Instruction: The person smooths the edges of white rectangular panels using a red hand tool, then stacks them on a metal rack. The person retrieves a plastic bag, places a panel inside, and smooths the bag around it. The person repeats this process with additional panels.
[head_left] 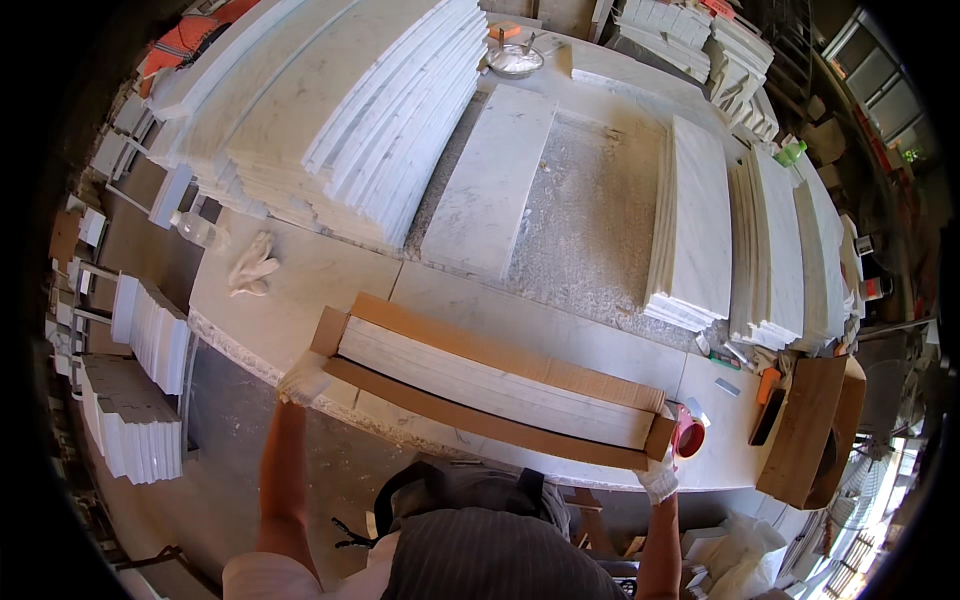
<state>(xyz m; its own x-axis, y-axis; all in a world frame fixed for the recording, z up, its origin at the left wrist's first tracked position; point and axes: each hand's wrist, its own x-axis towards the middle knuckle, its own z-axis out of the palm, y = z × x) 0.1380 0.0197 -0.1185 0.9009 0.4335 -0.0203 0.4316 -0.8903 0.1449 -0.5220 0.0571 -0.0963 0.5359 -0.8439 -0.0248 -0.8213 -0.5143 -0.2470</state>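
Observation:
A long open cardboard box (500,352) lies along the near edge of the stone-topped table, its flaps folded outward. Inside it, pale marble strips (490,387) lie side by side along its length. My left hand (303,380), in a whitish glove, grips the box's left end. At the right end, my gloved right hand (658,481) is closed on the near corner, its fingers partly hidden. Just beyond that hand, a red tape dispenser (688,434) stands against the box's end.
Tall stacks of marble slabs (350,110) rise at the far left; lower stacks (692,225) stand at right. A single slab (490,180) lies between. Loose gloves (253,265) and a clear bottle (200,230) are at left. Another cardboard box (808,425) sits at the right edge.

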